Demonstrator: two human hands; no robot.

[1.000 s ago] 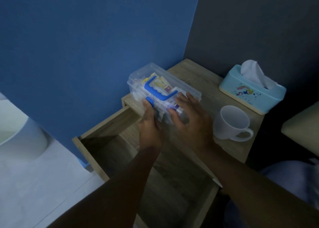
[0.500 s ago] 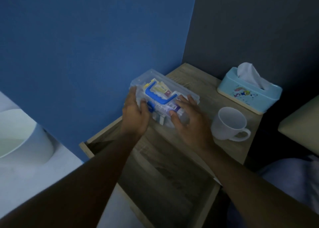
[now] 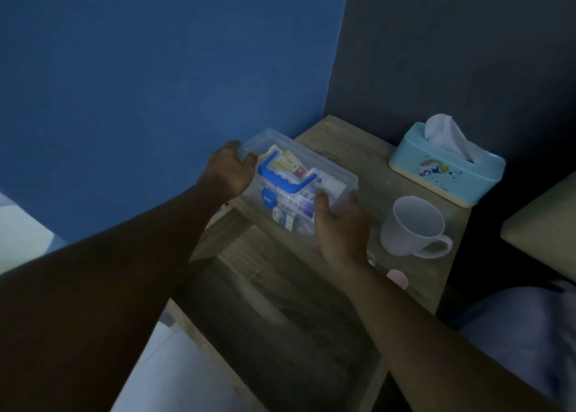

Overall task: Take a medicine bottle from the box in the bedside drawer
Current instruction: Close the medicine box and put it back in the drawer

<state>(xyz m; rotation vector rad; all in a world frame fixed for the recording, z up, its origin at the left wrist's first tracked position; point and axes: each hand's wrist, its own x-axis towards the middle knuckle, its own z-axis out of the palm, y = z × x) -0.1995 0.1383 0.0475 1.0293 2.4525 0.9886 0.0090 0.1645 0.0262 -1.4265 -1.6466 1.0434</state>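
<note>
A clear plastic medicine box (image 3: 327, 168) with a blue handle and blue latch rests on the left front of the wooden bedside table (image 3: 358, 156). Its lid is closed, and colourful packets and a white tube show through it. My left hand (image 3: 232, 170) grips the box's left end. My right hand (image 3: 341, 227) holds its right front corner. Below them the wooden drawer (image 3: 280, 318) stands pulled open and looks bare inside. I cannot make out a medicine bottle in the dim light.
A white mug (image 3: 413, 226) stands right of the box, close to my right hand. A light-blue tissue box (image 3: 445, 168) sits at the back right. A small pink round object (image 3: 397, 277) lies near the table's front edge. A blue wall (image 3: 156, 69) borders the left.
My left hand has slid from the box's front latch to its left end. My right hand has shifted to the right front corner. The box stays on the table.
</note>
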